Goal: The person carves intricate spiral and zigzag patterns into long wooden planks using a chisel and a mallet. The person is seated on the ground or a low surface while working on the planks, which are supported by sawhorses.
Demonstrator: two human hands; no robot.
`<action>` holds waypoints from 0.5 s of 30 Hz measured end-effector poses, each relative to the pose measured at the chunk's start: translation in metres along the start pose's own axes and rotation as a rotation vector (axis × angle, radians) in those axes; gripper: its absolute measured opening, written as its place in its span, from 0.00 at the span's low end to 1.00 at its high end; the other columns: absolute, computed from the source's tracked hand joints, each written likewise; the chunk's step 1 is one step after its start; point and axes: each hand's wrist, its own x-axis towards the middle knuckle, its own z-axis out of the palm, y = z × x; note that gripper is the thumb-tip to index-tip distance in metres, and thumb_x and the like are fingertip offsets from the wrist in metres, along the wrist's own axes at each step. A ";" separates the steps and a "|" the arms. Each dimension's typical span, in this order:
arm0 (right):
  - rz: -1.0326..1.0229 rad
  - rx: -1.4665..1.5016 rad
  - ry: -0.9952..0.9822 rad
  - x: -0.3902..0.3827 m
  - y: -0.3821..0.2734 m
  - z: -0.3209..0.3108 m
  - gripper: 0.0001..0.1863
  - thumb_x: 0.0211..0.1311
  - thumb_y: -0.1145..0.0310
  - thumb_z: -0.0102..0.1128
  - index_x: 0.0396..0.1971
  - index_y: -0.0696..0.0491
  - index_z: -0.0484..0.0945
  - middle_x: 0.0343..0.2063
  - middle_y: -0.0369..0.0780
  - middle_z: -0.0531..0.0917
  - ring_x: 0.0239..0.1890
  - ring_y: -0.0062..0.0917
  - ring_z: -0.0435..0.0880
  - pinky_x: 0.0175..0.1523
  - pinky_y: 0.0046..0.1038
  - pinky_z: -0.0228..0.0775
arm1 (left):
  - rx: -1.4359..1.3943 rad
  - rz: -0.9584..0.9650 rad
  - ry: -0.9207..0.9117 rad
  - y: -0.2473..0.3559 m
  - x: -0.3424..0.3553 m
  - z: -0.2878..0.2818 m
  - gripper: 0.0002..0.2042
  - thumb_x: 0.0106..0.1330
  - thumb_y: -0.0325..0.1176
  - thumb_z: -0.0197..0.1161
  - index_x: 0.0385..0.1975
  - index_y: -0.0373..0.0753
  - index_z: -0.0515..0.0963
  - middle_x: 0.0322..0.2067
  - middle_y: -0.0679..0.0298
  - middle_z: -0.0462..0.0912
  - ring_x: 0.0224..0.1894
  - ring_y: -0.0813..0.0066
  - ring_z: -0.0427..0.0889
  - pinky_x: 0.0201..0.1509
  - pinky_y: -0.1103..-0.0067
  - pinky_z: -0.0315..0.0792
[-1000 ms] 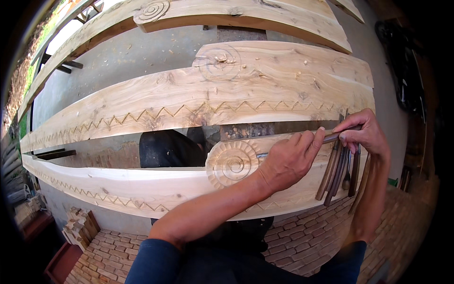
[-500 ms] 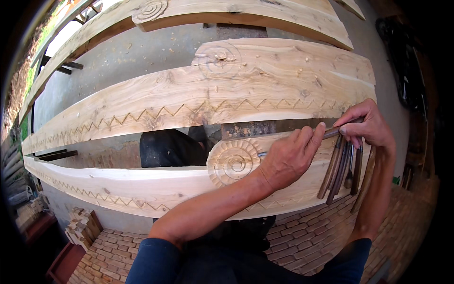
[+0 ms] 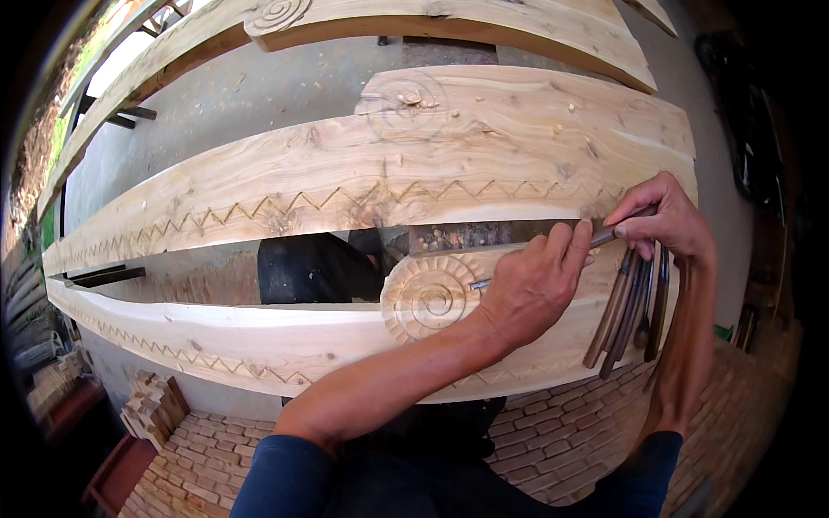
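Note:
A wood-carving gouge (image 3: 481, 283) is gripped in both hands above the near plank (image 3: 250, 332). My left hand (image 3: 537, 281) wraps its shaft. Its metal tip meets the right edge of a carved spiral rosette (image 3: 434, 300) with a notched rim. At the tool's rear end, the fingers of my right hand (image 3: 663, 217) close round the dark handle (image 3: 635, 217). Beneath my right wrist lie several more carving tools (image 3: 620, 321) with brown wooden handles, side by side and jutting past the plank's near edge. A zigzag line is cut along the near plank, partly hidden by my left forearm.
Beyond a gap lies a second plank (image 3: 285, 186) with a zigzag cut and a drawn spiral (image 3: 402, 105) bearing loose chips. A further plank (image 3: 458, 26) sits at the top. Wood blocks (image 3: 155, 407) are stacked lower left, above brick paving (image 3: 207, 466).
My right hand has shifted slightly left and down along the gouge handle. The tool's tip stays at the rosette's edge. The whole view has moved a little.

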 end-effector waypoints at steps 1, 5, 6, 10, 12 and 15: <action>0.004 0.009 0.000 -0.001 0.001 0.000 0.07 0.56 0.79 0.70 0.34 0.66 0.88 0.16 0.39 0.82 0.13 0.16 0.77 0.19 0.18 0.67 | -0.003 -0.007 -0.011 0.001 -0.001 0.000 0.24 0.70 0.36 0.66 0.63 0.34 0.74 0.32 0.63 0.71 0.29 0.73 0.77 0.25 0.75 0.71; 0.005 0.022 -0.003 0.002 0.003 -0.001 0.07 0.56 0.79 0.71 0.34 0.66 0.88 0.16 0.39 0.82 0.13 0.16 0.77 0.19 0.18 0.67 | -0.017 -0.031 -0.023 0.002 -0.001 0.002 0.21 0.71 0.34 0.64 0.61 0.34 0.75 0.33 0.62 0.72 0.29 0.71 0.78 0.24 0.74 0.71; 0.007 0.032 -0.003 0.003 0.004 0.000 0.07 0.56 0.79 0.71 0.34 0.66 0.88 0.16 0.39 0.82 0.13 0.17 0.77 0.19 0.18 0.67 | -0.018 -0.036 -0.024 0.002 -0.002 0.002 0.20 0.72 0.34 0.64 0.60 0.34 0.75 0.33 0.62 0.72 0.29 0.71 0.78 0.24 0.73 0.71; -0.010 0.038 -0.006 0.003 0.009 -0.001 0.07 0.56 0.79 0.70 0.34 0.66 0.88 0.17 0.39 0.82 0.13 0.17 0.77 0.18 0.19 0.67 | -0.033 -0.057 -0.033 0.003 0.000 0.003 0.17 0.72 0.33 0.63 0.57 0.36 0.75 0.32 0.62 0.71 0.28 0.70 0.79 0.23 0.72 0.71; -0.007 0.043 -0.008 0.006 0.009 0.001 0.07 0.55 0.80 0.70 0.33 0.66 0.88 0.17 0.39 0.82 0.13 0.17 0.77 0.18 0.19 0.67 | -0.029 -0.071 -0.033 0.004 0.000 0.003 0.15 0.72 0.33 0.63 0.55 0.37 0.75 0.32 0.62 0.71 0.27 0.70 0.79 0.23 0.71 0.71; -0.002 0.075 -0.002 0.005 0.012 0.004 0.07 0.55 0.80 0.70 0.33 0.66 0.88 0.17 0.39 0.82 0.13 0.17 0.77 0.18 0.19 0.67 | -0.037 -0.086 -0.040 0.006 0.000 0.002 0.13 0.72 0.33 0.63 0.53 0.39 0.75 0.32 0.62 0.71 0.27 0.69 0.80 0.22 0.70 0.71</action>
